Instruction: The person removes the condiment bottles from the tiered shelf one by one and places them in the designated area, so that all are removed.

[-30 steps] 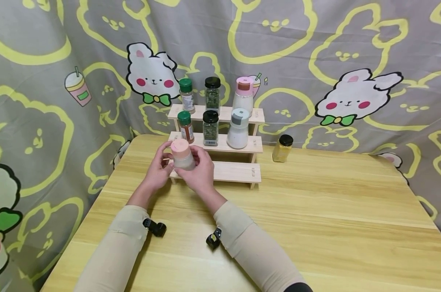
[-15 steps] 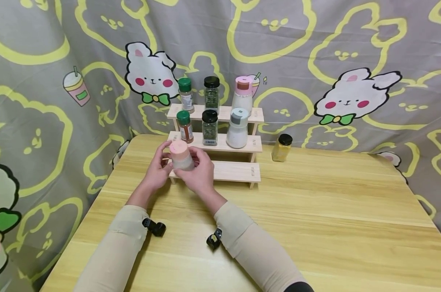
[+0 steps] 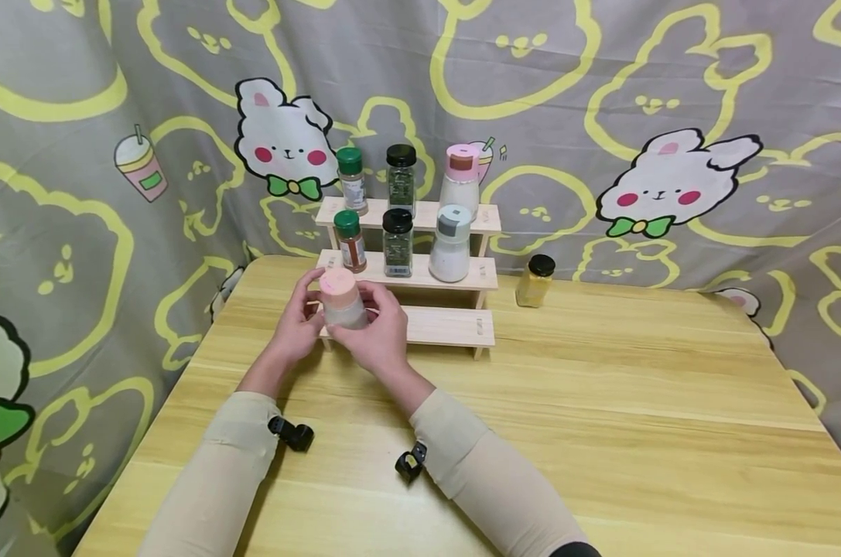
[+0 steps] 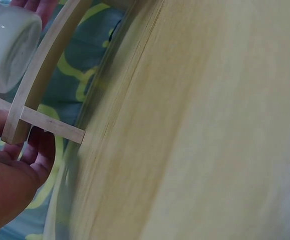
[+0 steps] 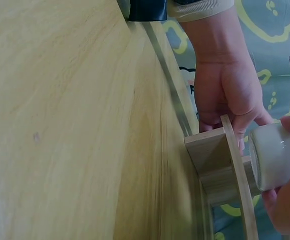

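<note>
A frosted seasoning jar [image 3: 346, 313] with a peach lid is between both hands, over the left end of the lowest shelf [image 3: 448, 326]. My right hand [image 3: 381, 325] grips it from the right, thumb in front and fingers behind. On its left side, my left hand [image 3: 296, 325] holds it with thumb and index finger. In the left wrist view the lower fingers [image 4: 42, 152] of the left hand curl beside the shelf end, below the board. The jar's base [image 5: 257, 162] is close over the board and tilted to it in the right wrist view.
On the middle shelf stand a green-lidded spice bottle [image 3: 351, 244], a black-lidded herb jar [image 3: 398, 246] and a grey-lidded jar [image 3: 451, 251]. The top shelf holds another green-lidded bottle [image 3: 353, 182], a herb jar [image 3: 401, 182] and a pink-lidded jar [image 3: 460, 186]. A yellow spice jar [image 3: 533, 285] stands right of the rack.
The peach-lidded jar has shifted slightly left and down, its lid leaning a little more. Both hands stay around it in nearly the same place. The whole head view has drifted slightly.
</note>
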`<state>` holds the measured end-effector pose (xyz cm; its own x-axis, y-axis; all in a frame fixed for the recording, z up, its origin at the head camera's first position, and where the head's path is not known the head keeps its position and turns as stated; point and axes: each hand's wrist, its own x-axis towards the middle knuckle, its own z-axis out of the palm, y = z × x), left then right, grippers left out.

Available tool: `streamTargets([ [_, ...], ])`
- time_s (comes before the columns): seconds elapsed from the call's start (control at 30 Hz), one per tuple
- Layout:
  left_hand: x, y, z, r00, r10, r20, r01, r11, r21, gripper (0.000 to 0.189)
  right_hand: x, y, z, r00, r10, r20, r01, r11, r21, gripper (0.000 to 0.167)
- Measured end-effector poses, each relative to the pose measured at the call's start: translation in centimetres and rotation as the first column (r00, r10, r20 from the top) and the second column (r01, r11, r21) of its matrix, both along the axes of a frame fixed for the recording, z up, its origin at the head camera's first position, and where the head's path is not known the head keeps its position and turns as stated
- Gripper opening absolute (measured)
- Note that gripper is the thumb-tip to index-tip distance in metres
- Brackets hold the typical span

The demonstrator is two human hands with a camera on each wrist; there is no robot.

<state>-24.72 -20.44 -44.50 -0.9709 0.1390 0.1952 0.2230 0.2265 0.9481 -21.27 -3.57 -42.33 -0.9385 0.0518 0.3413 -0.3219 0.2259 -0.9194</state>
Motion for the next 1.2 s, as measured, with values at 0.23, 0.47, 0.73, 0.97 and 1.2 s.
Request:
streamTargets([
  [0.23, 0.3, 0.2, 0.4, 1.000, 0.001, -0.021, -0.001, 1.000, 0.005, 0.070, 0.7, 0.8, 0.3, 1.000, 0.001, -0.022, -0.001, 1.000, 0.000, 0.065],
  [0.47, 0.9, 0.2, 1.1, 1.000, -0.008, -0.011, 0.008, 1.000, 0.016, 0.066, 1.6, 2.2, 0.4, 0.999, 0.021, -0.033, -0.022, 0.999, -0.026, 0.065],
  [0.73, -0.3, -0.2, -1.1, 1.000, 0.011, 0.007, -0.011, 1.000, 0.002, 0.071, 2.8, 4.2, 0.4, 0.999, 0.015, -0.048, -0.016, 0.999, -0.032, 0.064],
  [0.97, -0.1, -0.3, -1.2, 1.000, 0.025, 0.008, -0.025, 1.000, -0.018, 0.073, 3.5, 5.2, 0.7, 0.998, 0.016, -0.054, -0.017, 0.999, -0.027, 0.064],
  [1.2, -0.5, -0.1, -1.1, 1.000, 0.022, 0.003, -0.022, 1.000, -0.012, 0.073, 4.3, 6.4, 2.4, 0.999, -0.001, -0.046, -0.001, 0.999, -0.049, 0.062],
])
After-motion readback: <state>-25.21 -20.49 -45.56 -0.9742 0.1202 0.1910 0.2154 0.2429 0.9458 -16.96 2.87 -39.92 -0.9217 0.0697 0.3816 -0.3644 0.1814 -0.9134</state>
